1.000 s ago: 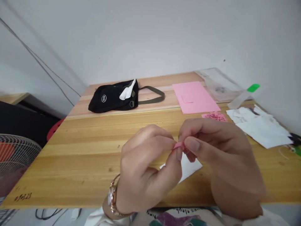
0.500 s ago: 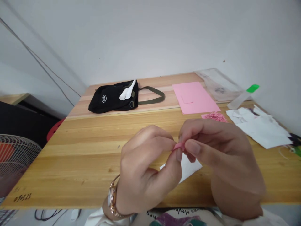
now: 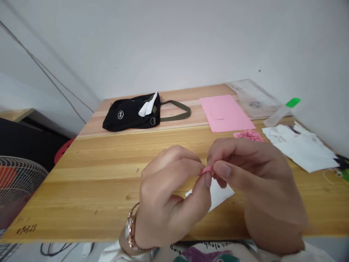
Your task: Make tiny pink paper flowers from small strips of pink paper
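Between my fingertips is a small pink paper strip (image 3: 207,170), bent or folded, held above the table near its front edge. My left hand (image 3: 171,193) pinches its left end between thumb and forefinger; a watch (image 3: 130,229) is on that wrist. At the strip's right end, my right hand (image 3: 256,185) is closed on it with thumb and fingers, which hide part of it. Under the hands lies a white piece of paper (image 3: 219,194), partly covered. Beyond my right hand sits a pile of pink paper shreds (image 3: 249,135).
On the wooden table (image 3: 89,189), a black bag (image 3: 131,112) lies at the back left. Pink sheets (image 3: 229,112) and a clear plastic sleeve (image 3: 253,98) lie at the back right. Crumpled white paper (image 3: 305,149) is at the right. A fan (image 3: 21,185) stands at the left.
Almost nothing differs. Both hands keep their pinch on the pink paper strip, with only a tiny shift of the fingers.
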The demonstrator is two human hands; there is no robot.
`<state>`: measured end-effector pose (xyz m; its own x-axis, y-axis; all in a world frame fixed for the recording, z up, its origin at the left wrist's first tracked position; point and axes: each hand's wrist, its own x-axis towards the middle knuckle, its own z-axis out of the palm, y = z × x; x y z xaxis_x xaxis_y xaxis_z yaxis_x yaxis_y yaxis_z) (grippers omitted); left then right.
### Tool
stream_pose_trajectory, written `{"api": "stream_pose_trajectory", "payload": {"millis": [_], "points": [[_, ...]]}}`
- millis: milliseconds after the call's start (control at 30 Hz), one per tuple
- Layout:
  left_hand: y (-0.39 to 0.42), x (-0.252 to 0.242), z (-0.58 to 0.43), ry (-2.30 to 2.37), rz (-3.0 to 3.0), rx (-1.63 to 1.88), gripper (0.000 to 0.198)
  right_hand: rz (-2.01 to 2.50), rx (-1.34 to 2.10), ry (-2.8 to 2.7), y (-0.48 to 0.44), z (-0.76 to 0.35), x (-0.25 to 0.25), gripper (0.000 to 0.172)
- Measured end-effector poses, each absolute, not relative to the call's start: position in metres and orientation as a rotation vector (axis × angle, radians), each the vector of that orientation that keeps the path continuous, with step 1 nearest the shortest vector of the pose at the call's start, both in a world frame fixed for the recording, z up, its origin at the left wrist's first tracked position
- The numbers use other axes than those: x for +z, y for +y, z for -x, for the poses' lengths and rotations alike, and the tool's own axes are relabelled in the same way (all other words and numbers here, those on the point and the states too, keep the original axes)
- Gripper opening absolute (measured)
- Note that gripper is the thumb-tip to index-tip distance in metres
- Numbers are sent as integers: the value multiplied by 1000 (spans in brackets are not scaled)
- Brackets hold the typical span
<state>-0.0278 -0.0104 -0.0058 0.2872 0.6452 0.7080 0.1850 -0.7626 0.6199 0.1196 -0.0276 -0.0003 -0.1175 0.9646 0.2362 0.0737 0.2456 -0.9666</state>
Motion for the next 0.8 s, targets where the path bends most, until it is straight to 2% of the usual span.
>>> {"api": "stream_pose_trajectory", "payload": {"millis": [400, 800], "points": [[-11, -6, 28, 725, -2117, 1500, 12, 1003, 1100, -1550, -28, -123, 2, 7], [-11, -7, 29, 700, -2094, 1489, 14, 1008, 1135, -1561, -28, -124, 1, 8]]}}
